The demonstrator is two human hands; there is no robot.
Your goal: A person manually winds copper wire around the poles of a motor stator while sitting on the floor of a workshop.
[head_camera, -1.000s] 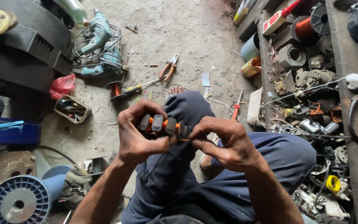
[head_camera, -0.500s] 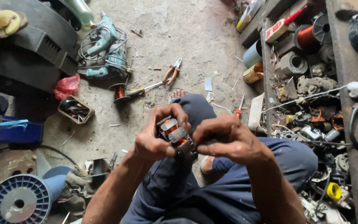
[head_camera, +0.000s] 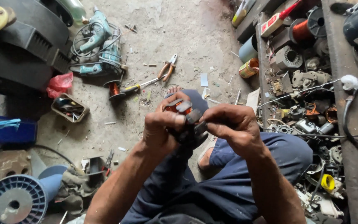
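Head view, looking down over raised knees in blue trousers (head_camera: 245,186).

Left hand (head_camera: 162,130): fingers curled tight round a small motor stator (head_camera: 183,120), a dark laminated steel core with orange copper winding showing at the top. Thumb lies across its upper face.

Right hand (head_camera: 233,128): closed, fingertips pinched on the stator's right edge, knuckles up. What lies under the fingertips cannot be told. The stator sits between both hands, held in the air above the knees, clear of the floor.

Floor: rough grey concrete (head_camera: 187,37), dusty, littered with scraps. On it, orange-handled pliers (head_camera: 166,70) with a yellow-handled screwdriver (head_camera: 139,86) just beside them; a small copper-wound armature (head_camera: 113,89); two teal power drills (head_camera: 100,45) with coiled black cable; a crumpled red plastic bag (head_camera: 59,83); a shallow tin tray of bits (head_camera: 69,107). Lower left, a blue plastic wire spool (head_camera: 15,201), ribbed flange up.

Right side: wooden shelf (head_camera: 344,54) crowded with metal motor parts, a copper wire coil (head_camera: 301,30), grey castings.
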